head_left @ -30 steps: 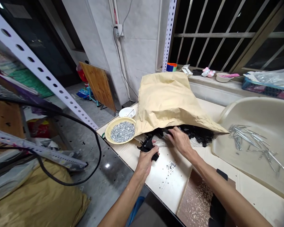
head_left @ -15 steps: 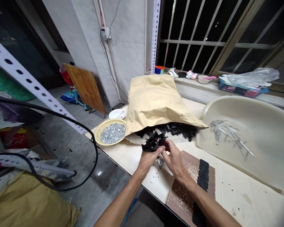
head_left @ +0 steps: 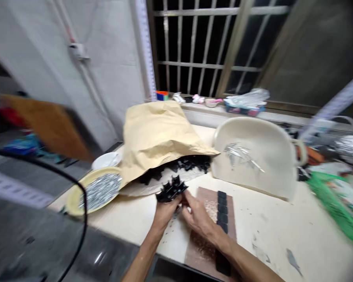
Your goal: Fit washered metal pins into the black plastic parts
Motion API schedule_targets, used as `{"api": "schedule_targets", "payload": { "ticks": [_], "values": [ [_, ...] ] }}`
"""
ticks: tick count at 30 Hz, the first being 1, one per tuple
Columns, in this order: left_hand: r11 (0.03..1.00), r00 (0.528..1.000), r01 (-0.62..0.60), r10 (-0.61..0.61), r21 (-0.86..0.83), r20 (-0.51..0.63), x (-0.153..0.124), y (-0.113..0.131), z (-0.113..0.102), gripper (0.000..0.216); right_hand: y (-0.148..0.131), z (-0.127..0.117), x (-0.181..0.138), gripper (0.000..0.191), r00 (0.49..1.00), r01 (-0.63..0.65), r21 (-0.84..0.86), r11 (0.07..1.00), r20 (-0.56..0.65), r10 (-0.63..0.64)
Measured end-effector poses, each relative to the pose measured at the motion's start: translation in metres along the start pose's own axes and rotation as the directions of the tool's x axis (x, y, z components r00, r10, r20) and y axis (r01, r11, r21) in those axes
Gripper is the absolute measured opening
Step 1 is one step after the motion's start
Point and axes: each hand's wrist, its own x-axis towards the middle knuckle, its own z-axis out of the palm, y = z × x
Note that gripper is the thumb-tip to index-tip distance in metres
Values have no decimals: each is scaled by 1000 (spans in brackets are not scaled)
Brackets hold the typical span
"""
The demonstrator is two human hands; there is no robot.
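Note:
My left hand (head_left: 164, 212) is closed around a bunch of black plastic parts (head_left: 171, 189) that stick up above its fingers. My right hand (head_left: 197, 216) is right beside it, fingers curled toward the same bunch; the blur hides whether it grips anything. Both hands hover over the cream table (head_left: 270, 227), just in front of a tan paper sack (head_left: 157, 137) lying on its side. More black parts (head_left: 184, 165) spill from the sack's mouth.
A yellow dish of small silver pieces (head_left: 95, 190) and a white bowl (head_left: 106, 159) lie left of the sack. A large cream tub (head_left: 259, 156) holding long nails stands right. A brown board (head_left: 213, 219) carries a row of black pieces. A green basket (head_left: 338, 203) is far right.
My right hand left the sack's mouth and came to my left hand, which lifted the black parts off the table. The view has swung right and is blurred.

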Motion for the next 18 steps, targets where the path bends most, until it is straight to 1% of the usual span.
{"api": "schedule_targets", "payload": {
  "ticks": [2, 4, 5, 7, 8, 10, 12, 13, 15, 18],
  "values": [
    [999, 998, -3, 5, -38, 57, 6, -4, 11, 31, 8, -20, 0, 64, 1000, -4, -35, 999, 29, 5],
    [992, 994, 10, 3, -123, 107, 16, -5, 23, 37, 28, -48, 3, 63, 999, -10, -137, 990, -31, 5],
    [984, 992, 38, -17, -174, 121, 21, -5, 28, 39, 41, -66, 5, 59, 996, -48, -220, 974, -84, 30],
    [960, 987, 118, -86, -255, 135, 28, -4, 37, 43, 73, -106, 10, 47, 970, -199, -388, 900, -205, 126],
    [949, 983, 156, -122, -275, 137, 30, -3, 40, 45, 89, -127, 14, 41, 946, -298, -459, 837, -262, 194],
    [940, 974, 210, -177, -268, 141, 32, -2, 43, 47, 121, -165, 24, 33, 893, -435, -516, 738, -350, 281],
    [943, 970, 232, -205, -238, 132, 31, -3, 45, 47, 147, -195, 35, 29, 851, -518, -535, 667, -398, 342],
    [945, 969, 239, -215, -225, 125, 31, -4, 45, 48, 157, -205, 41, 29, 831, -553, -543, 632, -412, 374],
    [949, 968, 243, -225, -201, 108, 30, -7, 47, 49, 173, -215, 51, 30, 786, -619, -556, 555, -435, 440],
    [954, 966, 252, -238, -160, 99, 29, -10, 49, 52, 187, -213, 64, 25, 714, -695, -568, 440, -476, 513]
  ]
}}
